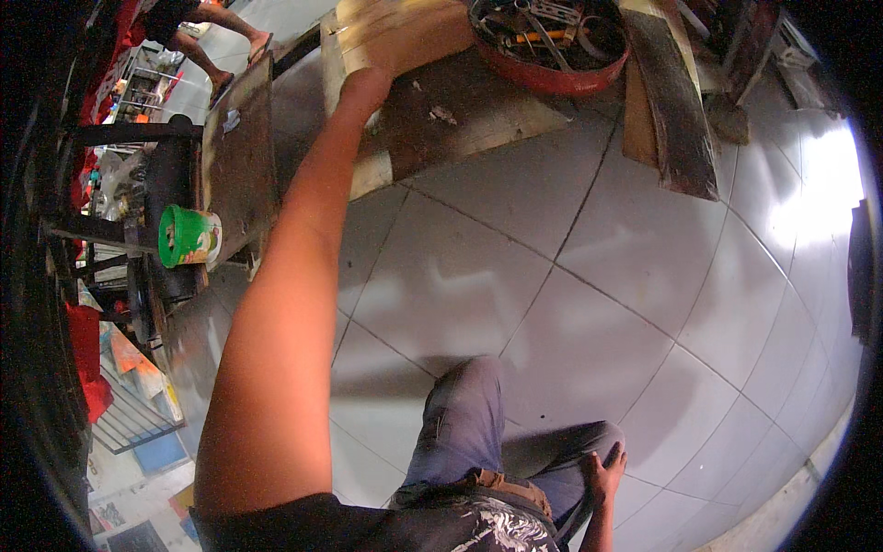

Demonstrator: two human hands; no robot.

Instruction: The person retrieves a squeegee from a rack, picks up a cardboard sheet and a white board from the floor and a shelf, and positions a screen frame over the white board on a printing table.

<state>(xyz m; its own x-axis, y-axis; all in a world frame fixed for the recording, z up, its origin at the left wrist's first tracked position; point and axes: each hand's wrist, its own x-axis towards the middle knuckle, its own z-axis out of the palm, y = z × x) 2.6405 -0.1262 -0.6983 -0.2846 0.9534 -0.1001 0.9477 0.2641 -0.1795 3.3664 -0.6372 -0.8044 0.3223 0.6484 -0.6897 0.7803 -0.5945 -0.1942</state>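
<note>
My left hand (366, 90) reaches far forward over the pale wooden board (414, 37), beside a round red tub (578, 79) holding metal tools and an orange-handled tool. This hand is small and blurred, so I cannot make out its fingers or whether it touches the board. A dark, worn board (441, 133) lies just below it. My right hand (607, 474) rests on my bent right knee at the lower right, fingers apart and holding nothing.
Another person's bare legs (212, 28) in sandals show at upper left. A green plastic cup (184, 235) stands by a leaning board (239, 156) on the left. More planks (681, 138) lie at upper right. Grey floor tiles (644, 276) spread beneath me.
</note>
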